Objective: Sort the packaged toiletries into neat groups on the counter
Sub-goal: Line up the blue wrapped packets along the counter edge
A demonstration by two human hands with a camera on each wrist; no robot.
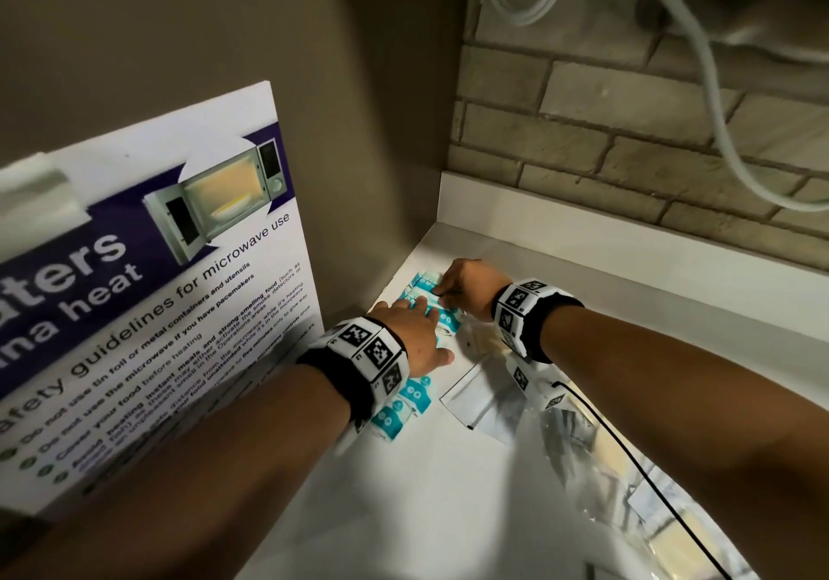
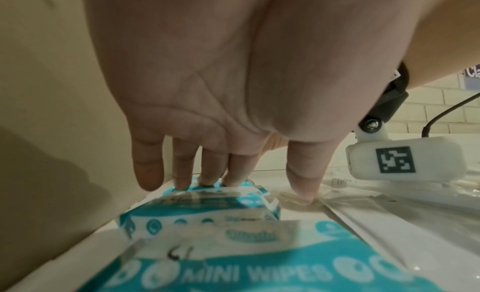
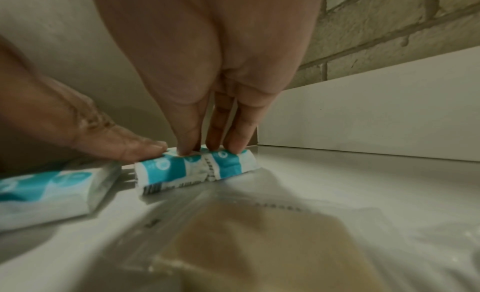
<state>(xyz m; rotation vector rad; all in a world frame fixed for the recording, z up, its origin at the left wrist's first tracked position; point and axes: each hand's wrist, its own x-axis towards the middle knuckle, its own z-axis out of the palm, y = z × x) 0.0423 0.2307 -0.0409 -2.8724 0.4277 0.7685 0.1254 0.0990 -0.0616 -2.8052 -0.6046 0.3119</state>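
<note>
far wipes pack [image 3: 192, 169]: under right hand [image 1: 471, 286], straight fingertips pressing | left hand [image 1: 410, 337]: flat, uncurled on nearer pack [image 2: 182, 218] | row runs near-far along left wall [image 1: 368, 153]

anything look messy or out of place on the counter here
Yes. The wipes packs run in a fairly tidy row along the wall, under the left hand and right hand. The clear packets beside them are not sorted: they lie strewn and overlapping at odd angles on the counter.
</note>
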